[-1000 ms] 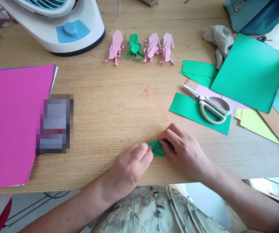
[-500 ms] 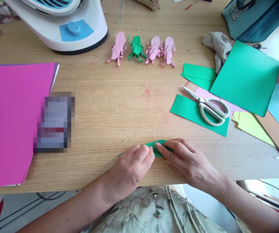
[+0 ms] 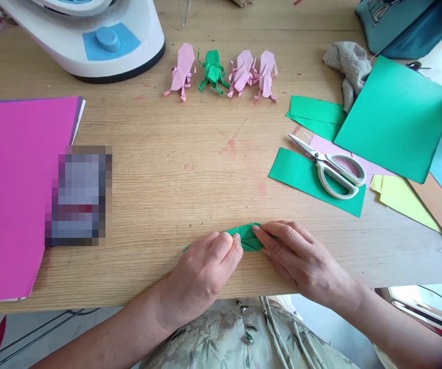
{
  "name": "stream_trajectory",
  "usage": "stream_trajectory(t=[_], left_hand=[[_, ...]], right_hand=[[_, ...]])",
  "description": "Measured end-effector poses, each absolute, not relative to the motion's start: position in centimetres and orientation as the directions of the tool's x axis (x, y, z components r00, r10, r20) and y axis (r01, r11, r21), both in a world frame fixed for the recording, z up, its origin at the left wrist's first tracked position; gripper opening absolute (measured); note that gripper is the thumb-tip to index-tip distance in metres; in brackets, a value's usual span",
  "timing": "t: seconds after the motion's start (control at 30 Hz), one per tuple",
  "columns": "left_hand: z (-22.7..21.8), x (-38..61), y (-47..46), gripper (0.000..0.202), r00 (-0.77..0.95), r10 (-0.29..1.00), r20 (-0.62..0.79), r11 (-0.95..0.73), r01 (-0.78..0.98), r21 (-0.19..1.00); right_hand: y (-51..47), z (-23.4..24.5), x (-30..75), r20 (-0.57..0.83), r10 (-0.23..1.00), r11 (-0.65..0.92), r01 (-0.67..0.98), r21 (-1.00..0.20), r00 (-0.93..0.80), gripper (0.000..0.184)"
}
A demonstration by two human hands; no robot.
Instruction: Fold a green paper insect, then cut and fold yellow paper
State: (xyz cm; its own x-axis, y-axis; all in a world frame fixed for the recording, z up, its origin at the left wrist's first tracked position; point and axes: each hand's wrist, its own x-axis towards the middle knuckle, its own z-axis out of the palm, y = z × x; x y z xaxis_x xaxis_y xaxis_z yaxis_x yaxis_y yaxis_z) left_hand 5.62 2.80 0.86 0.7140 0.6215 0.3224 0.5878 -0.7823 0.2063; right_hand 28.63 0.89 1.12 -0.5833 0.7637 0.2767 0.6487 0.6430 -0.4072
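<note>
A small folded green paper piece [image 3: 247, 237] lies flat near the front edge of the wooden table [image 3: 190, 154]. My left hand [image 3: 203, 271] covers its left part, fingers curled and pressing on it. My right hand [image 3: 301, 259] lies on its right part, fingers laid flat and close together, the forefinger tip on the fold. Most of the piece is hidden under both hands. Farther back stands a row of folded paper frogs: a green one [image 3: 211, 70] among three pink ones [image 3: 182, 72].
White-handled scissors [image 3: 330, 166] lie on a green paper strip [image 3: 293, 174] at the right, beside a large green sheet [image 3: 393, 118] and a grey cloth [image 3: 347, 61]. A pink paper stack [image 3: 13, 189] fills the left. A white and blue appliance [image 3: 101, 41] stands at the back left.
My right hand has flattened from a pinch at the paper's right end, its fingers sliding leftward over the piece. The left hand has stayed where it was, pressing the paper.
</note>
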Motion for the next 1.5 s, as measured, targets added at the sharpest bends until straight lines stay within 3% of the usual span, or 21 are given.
stream_trajectory(t=[0.3,0.47,0.8,0.93,1.07,1.17,1.27,1.5], left_hand=[[0.8,5.7,2.8,0.017,0.715,0.624,0.317,-0.781,0.591,0.204],[0.8,5.6,2.8,0.017,0.712,0.637,0.295,-0.771,0.597,0.223],[0.8,5.6,2.8,0.014,0.717,0.623,0.312,-0.781,0.594,0.195],[0.9,5.6,2.7,0.017,0.715,0.620,0.323,-0.782,0.601,0.168],[0.9,5.7,2.7,0.017,0.718,0.623,0.309,-0.778,0.609,0.152],[0.8,5.8,2.7,0.017,0.716,0.622,0.317,-0.780,0.605,0.162],[0.7,5.8,2.7,0.016,0.711,0.624,0.325,-0.778,0.603,0.175],[0.8,5.8,2.7,0.015,0.707,0.633,0.317,-0.774,0.591,0.227]], right_hand=[[0.9,1.3,28.3,0.259,0.798,0.601,0.700,-0.385,-0.543,0.037],[2.3,1.6,27.2,0.203,0.916,0.401,0.776,-0.487,-0.346,0.016],[3.9,2.3,25.2,-0.037,0.987,0.114,0.845,-0.523,-0.156,0.014],[3.8,2.4,25.3,-0.028,0.986,0.118,0.819,-0.562,-0.162,0.014],[2.7,1.9,26.2,0.120,0.969,0.241,0.711,-0.661,-0.217,0.019],[1.3,1.4,26.9,0.224,0.911,0.412,0.721,-0.557,-0.347,0.031],[0.2,1.2,27.2,0.192,0.854,0.518,0.765,-0.382,-0.483,0.040],[0.1,1.4,26.9,0.136,0.835,0.550,0.807,-0.215,-0.533,0.039]])
